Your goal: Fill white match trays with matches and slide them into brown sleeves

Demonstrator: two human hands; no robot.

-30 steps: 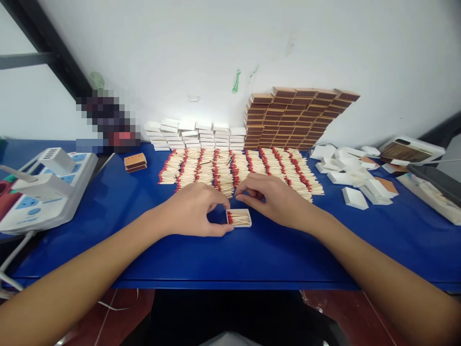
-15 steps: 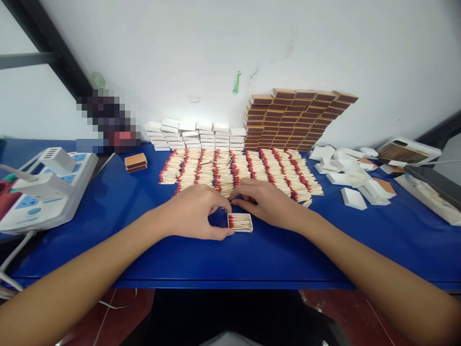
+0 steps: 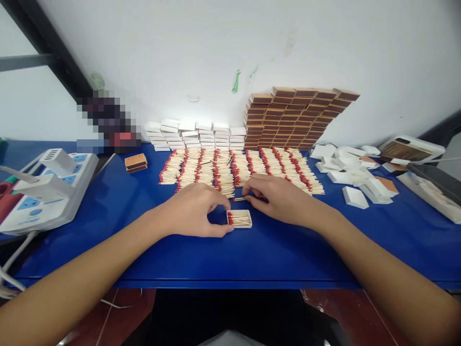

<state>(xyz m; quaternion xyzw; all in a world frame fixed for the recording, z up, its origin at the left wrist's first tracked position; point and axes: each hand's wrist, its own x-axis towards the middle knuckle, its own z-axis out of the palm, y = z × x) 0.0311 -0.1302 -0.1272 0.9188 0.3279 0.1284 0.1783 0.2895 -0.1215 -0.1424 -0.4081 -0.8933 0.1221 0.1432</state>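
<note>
White tray [image 3: 250, 219], left end in pinch of left grip [image 3: 194, 211], match [image 3: 238, 199] in pinch of right grip [image 3: 278, 199]

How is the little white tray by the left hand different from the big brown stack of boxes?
The white tray is pale, while the brown stack is mostly brown.
The white tray is one small, low thing; the brown stack is many boxes piled high.
The white tray is open, showing matches; the brown stack shows mainly box sides.
Both are on the blue table.
</note>
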